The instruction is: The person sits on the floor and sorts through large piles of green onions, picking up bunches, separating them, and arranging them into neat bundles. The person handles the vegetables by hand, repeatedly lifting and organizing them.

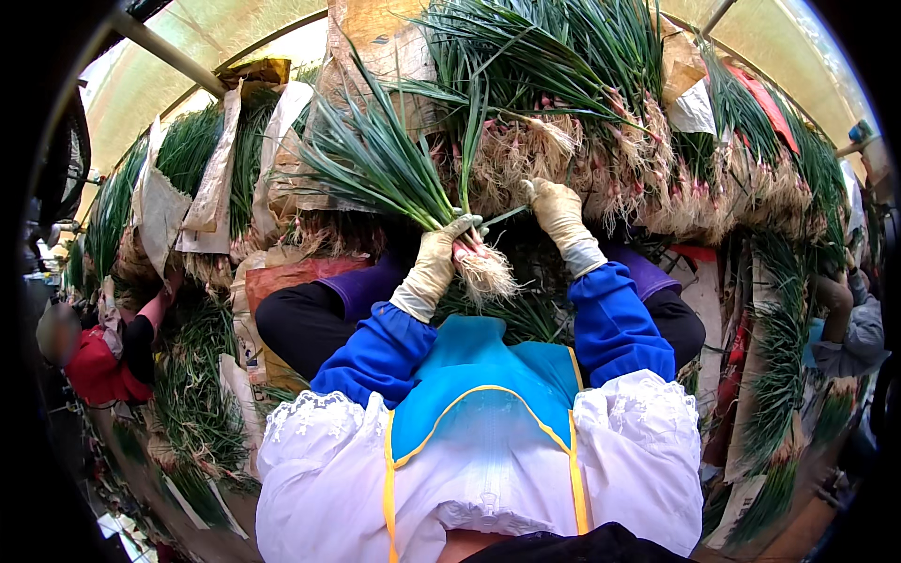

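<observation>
My left hand point(440, 257), in a pale work glove, grips a bunch of green onions point(394, 165) just above the bulbs. Their long leaves fan up and to the left, and the pink bulbs and pale roots point(486, 271) hang below my fingers. A single green leaf point(505, 215) stretches from the bunch to my right hand point(559, 211), gloved too, whose curled fingers appear closed on its end. Just beyond both hands lies a large pile of green onions point(521, 155), roots towards me.
Woven sacks point(380, 49) stand or lie among the piles. More onions point(746, 162) line the right side, and loose leaves point(197, 380) cover the ground at left. One person point(105, 359) sits at far left, another point(855, 331) at far right. A metal pole point(169, 53) slants overhead.
</observation>
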`<state>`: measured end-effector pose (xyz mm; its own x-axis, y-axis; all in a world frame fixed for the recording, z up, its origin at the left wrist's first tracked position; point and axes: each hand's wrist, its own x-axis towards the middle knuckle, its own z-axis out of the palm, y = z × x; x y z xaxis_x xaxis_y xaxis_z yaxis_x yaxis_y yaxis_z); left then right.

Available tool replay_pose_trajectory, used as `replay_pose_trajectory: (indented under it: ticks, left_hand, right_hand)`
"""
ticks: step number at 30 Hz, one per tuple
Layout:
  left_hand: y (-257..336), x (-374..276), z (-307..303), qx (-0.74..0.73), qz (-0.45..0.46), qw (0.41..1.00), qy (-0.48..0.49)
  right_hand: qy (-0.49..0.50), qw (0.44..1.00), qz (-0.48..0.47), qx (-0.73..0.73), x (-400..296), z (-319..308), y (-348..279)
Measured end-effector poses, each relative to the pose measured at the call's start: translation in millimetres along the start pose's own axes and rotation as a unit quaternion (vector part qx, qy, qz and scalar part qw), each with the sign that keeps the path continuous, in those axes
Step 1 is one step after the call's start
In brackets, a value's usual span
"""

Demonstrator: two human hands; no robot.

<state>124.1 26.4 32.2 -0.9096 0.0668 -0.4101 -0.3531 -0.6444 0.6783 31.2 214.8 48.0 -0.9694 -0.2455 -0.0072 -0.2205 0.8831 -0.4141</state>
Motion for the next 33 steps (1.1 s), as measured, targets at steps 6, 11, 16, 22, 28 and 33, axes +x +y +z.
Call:
replay_pose_trajectory:
  ticks: [6,11,16,22,28,33]
  left_hand:
    - [4,-19,7,-0.175,-0.126,0.971,-0.103]
    - [-4,-26,2,-0.251,-0.099,0.960,-0.070]
    - [-10,-5,3,-0.150,-0.077,0.985,-0.026]
    - [24,-22,-18,-0.163,-0.147,0.972,-0.089]
    - [121,-109,-19,-0.211,0.153,0.945,-0.199]
    - [134,-54,-11,-0.166,0.114,0.967,-0.158]
  right_hand:
    - [-0.313,0.656,0.137,0.672,4,15,-40]
    - [-0.176,0.610,0.200,0.747,-27,33,-78]
    - [-0.016,0.444,0.284,0.850,-29,63,-64]
    - [-0.323,0.615,0.128,0.708,-29,11,-29]
    - [-0.308,0.922,-0.102,-0.211,-44,-21,18]
    - [0.147,0.970,-0.054,-0.185,74,-49,0]
